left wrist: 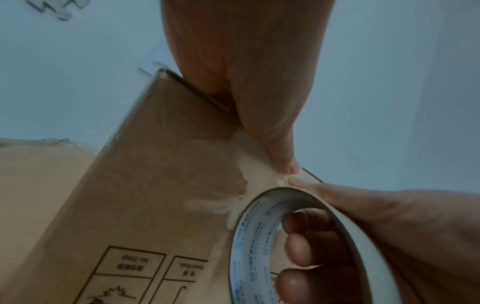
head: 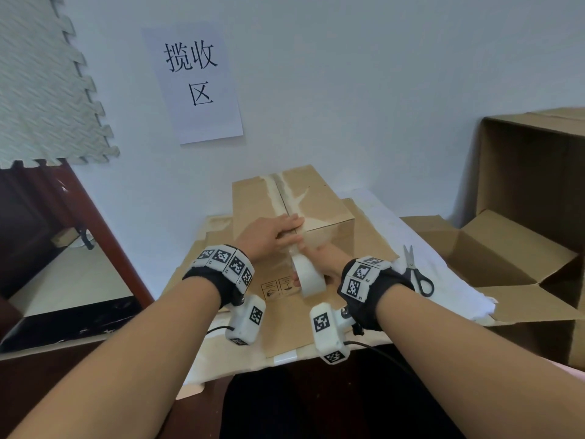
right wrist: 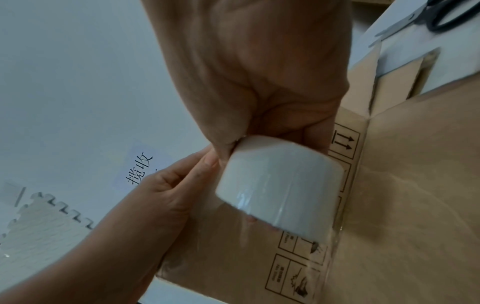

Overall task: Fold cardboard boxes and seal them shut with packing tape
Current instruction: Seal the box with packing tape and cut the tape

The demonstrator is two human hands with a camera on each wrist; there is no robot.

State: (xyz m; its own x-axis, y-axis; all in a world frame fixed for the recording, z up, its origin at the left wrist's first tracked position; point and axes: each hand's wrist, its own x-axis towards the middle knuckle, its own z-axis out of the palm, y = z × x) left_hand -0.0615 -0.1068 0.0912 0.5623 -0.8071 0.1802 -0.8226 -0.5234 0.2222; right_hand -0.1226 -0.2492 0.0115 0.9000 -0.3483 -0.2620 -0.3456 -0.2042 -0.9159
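A closed brown cardboard box (head: 319, 204) stands on a flattened sheet of cardboard (head: 285, 324), its top seam showing old torn tape marks. My left hand (head: 291, 231) lies flat on the box top at the near edge, fingers straight along the seam. Its thumb (left wrist: 275, 139) presses down at the top front edge. My right hand (head: 316, 266) grips a white roll of packing tape (head: 308, 278) against the box's front face. Several of its fingers (left wrist: 303, 236) are hooked through the roll's core (left wrist: 257, 246). In the right wrist view the roll (right wrist: 275, 185) sits just below my palm, close to the left hand (right wrist: 176, 191).
Black-handled scissors (head: 418, 275) lie on the white table cover right of the box. Large open cardboard boxes (head: 525, 191) stand at the right. A paper sign (head: 193, 80) hangs on the wall behind. A dark wooden cabinet (head: 47, 217) is at the left.
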